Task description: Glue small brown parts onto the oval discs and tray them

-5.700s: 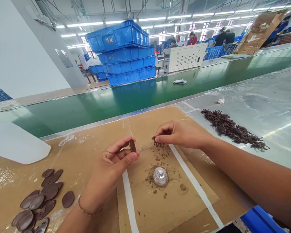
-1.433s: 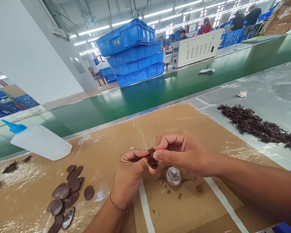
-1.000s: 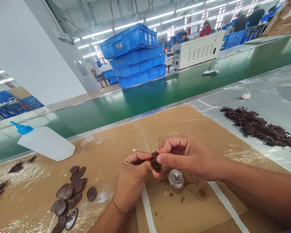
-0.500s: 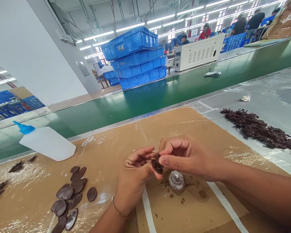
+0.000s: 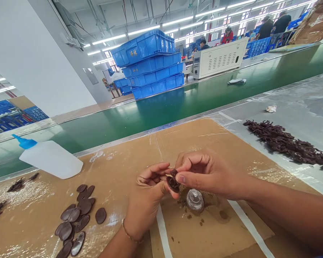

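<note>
Honestly, your left hand (image 5: 148, 193) has that small dark-brown oval disc (image 5: 172, 184) pinched by its edge, and your right hand (image 5: 208, 175) is closed on the little dark-brown branching piece (image 5: 173, 172) up against it, just above the clear, round, dome-like container (image 5: 195, 200). My worry: edge-only hold, so pushing too hard with your right could tip the disc out, maybe into that container. Twisting could snap a thin branch too, and your fingertips kinda block the contact spot, so crooked placement's easy to miss.

Brown discs (image 5: 65, 231), green belt (image 5: 161, 108), blue crates (image 5: 148, 46).
</note>
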{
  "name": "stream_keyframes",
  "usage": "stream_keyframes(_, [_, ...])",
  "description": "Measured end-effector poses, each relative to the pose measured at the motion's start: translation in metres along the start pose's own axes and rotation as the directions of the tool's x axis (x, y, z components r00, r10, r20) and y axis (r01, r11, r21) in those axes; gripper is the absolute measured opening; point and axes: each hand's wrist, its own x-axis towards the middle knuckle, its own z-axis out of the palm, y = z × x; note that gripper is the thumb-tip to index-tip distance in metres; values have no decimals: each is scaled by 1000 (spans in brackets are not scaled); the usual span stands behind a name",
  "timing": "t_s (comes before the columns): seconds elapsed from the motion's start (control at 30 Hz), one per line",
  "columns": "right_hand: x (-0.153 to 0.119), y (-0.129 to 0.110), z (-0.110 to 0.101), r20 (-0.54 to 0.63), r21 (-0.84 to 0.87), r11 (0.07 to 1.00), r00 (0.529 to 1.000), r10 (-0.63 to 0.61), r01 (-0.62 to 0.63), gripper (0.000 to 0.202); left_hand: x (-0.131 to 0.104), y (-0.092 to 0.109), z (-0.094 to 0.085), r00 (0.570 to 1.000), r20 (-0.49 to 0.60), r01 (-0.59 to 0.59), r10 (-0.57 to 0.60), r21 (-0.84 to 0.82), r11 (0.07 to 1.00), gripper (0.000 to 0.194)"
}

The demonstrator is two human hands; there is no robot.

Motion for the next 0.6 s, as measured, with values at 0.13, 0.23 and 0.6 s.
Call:
stream_keyframes(0.13, [-1,1,0,0,-8,1000,1000,-4,4,17,0,-1,1,1000,-8,-2,2,-1,1000,31])
stream_keyframes(0.23, [-1,2,0,5,17,1000,1000,-5,5,17,1,-3,0,1000,3,-4,4,6,1000,31])
stream_keyframes(0.6, [1,8,1,-11,56,998,1000,-21,21,16,0,-6,-4,1000,5,-9,9,29,1000,29])
